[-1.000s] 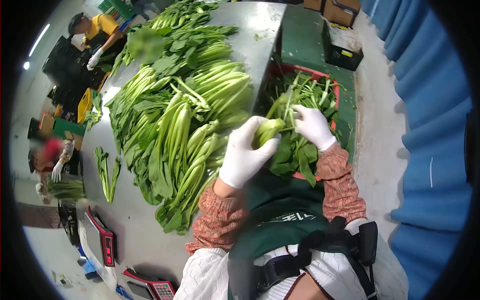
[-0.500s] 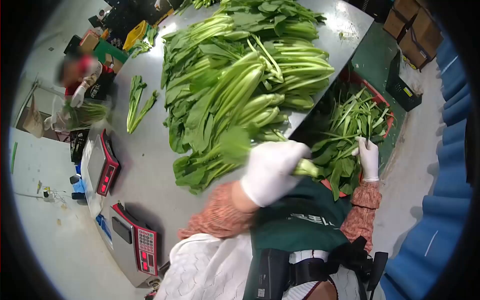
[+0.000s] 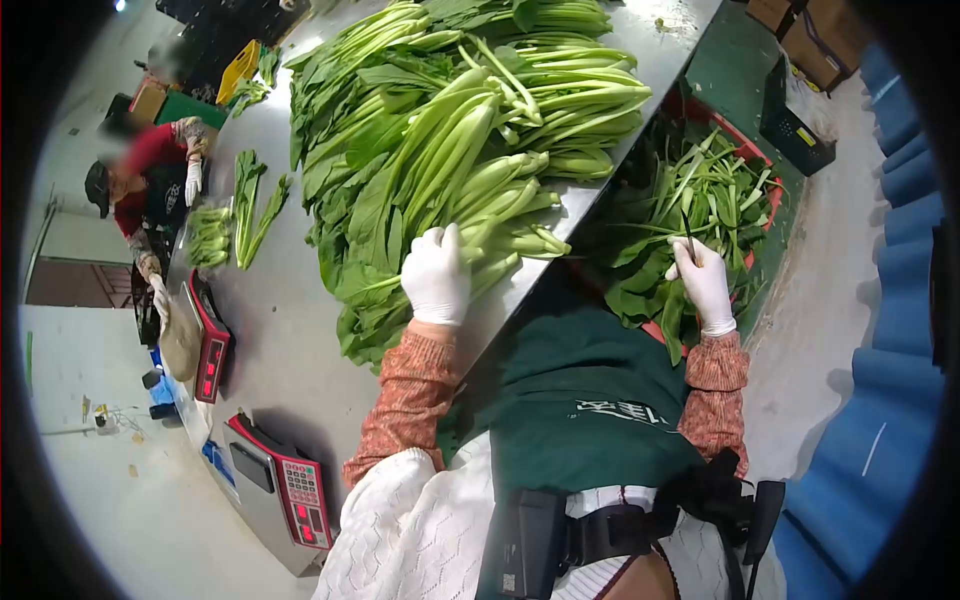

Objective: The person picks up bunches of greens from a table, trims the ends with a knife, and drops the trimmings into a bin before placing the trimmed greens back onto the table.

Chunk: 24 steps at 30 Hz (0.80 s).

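A large heap of leafy greens (image 3: 400, 200) with long pale stalks lies on the metal table. My left hand (image 3: 437, 278), in a white glove, rests at the heap's near edge with its fingers curled over the stalks and leaves. Off the table's right edge, my right hand (image 3: 703, 285), gloved too, is closed around a small knife (image 3: 687, 222); only a thin dark piece of it shows. Just beyond and below that hand are cut leaves and stalks (image 3: 715, 185) in a red crate (image 3: 765, 160).
Two red scales (image 3: 212, 345) (image 3: 300, 485) stand on the metal table (image 3: 290, 340) at left. A few loose greens (image 3: 250, 215) lie farther back. Across the table is a co-worker (image 3: 150, 185). A black crate (image 3: 790, 130) and cardboard boxes (image 3: 825, 45) sit at right.
My left hand has moved left and up from near the table edge, where it held a bunch of greens, onto the heap. My right hand has shifted slightly left. The co-worker has changed posture.
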Available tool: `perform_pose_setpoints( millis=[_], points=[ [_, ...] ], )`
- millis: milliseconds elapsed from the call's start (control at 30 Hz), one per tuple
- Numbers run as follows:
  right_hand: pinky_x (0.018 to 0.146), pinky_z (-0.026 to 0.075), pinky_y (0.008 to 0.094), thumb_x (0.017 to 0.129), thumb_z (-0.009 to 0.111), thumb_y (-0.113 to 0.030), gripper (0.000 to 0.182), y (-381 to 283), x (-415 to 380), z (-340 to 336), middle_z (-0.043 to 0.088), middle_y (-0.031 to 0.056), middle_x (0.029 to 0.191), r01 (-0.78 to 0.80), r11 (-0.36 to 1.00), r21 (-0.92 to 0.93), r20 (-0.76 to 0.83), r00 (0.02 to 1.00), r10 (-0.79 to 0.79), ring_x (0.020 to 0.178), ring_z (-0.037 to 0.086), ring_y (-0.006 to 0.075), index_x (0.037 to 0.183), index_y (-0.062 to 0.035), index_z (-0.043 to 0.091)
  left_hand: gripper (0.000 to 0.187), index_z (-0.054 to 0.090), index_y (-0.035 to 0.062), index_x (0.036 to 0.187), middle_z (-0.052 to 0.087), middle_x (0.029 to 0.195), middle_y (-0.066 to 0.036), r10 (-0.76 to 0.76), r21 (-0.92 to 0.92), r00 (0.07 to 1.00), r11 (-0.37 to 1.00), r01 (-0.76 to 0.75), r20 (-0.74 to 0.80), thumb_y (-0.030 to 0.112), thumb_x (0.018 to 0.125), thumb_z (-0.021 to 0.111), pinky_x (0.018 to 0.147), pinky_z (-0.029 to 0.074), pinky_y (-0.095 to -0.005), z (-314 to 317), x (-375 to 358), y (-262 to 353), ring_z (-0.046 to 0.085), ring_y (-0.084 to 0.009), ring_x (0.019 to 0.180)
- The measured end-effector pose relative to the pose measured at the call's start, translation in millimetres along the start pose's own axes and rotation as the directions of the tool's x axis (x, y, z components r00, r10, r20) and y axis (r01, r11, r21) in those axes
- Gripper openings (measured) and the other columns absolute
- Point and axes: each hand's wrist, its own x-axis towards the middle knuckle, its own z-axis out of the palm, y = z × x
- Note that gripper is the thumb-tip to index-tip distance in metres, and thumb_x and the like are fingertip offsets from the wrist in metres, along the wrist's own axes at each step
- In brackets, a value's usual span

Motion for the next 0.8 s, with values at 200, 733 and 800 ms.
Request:
perform_pose_setpoints(
  millis=[200, 733, 800],
  points=[
    [0.058, 0.043, 0.0212, 0.098, 0.057, -0.013, 0.025, -21.1, -10.5, -2.6, 0.062, 0.0012, 0.066, 0.04, 0.999, 0.032, 0.004, 0.999, -0.04, 0.061, 0.057, 0.0049, 0.113, 0.0044, 0.066, 0.052, 0.066, 0.0106, 0.114, 0.067, 0.097, -0.008, 0.014, -0.011, 0.951, 1.0, -0.019, -0.31, 0.003, 0.064, 0.076, 0.072, 0.052, -0.0371, -94.2, 10.8, -24.0, 0.063, -0.0291, 0.085],
    [0.065, 0.054, 0.0409, 0.082, 0.062, -0.007, 0.033, -137.1, -18.0, -15.7, 0.069, 0.018, 0.085, 0.525, 0.827, -0.201, -0.04, 0.839, -0.543, 0.077, 0.067, 0.0361, 0.115, -0.0062, 0.066, 0.059, 0.066, 0.0064, 0.114, 0.064, 0.098, -0.01, 0.409, -0.311, 0.827, 0.786, -0.534, -0.386, 0.0, 0.055, 0.072, 0.073, 0.052, -0.0372, -152.5, 73.2, 137.3, 0.061, -0.0305, 0.085],
    [0.065, 0.053, 0.0391, 0.085, 0.062, -0.009, 0.027, -77.0, 14.5, -20.8, 0.069, 0.0206, 0.086, 0.373, 0.861, -0.346, -0.171, 0.877, -0.449, 0.076, 0.068, 0.0353, 0.111, -0.0046, 0.068, 0.057, 0.067, 0.0073, 0.112, 0.065, 0.095, -0.01, 0.337, -0.438, 0.836, 0.732, -0.522, -0.433, 0.0, 0.056, 0.074, 0.074, 0.052, -0.0365, -153.0, 74.8, 142.7, 0.062, -0.0298, 0.085]
  ],
)
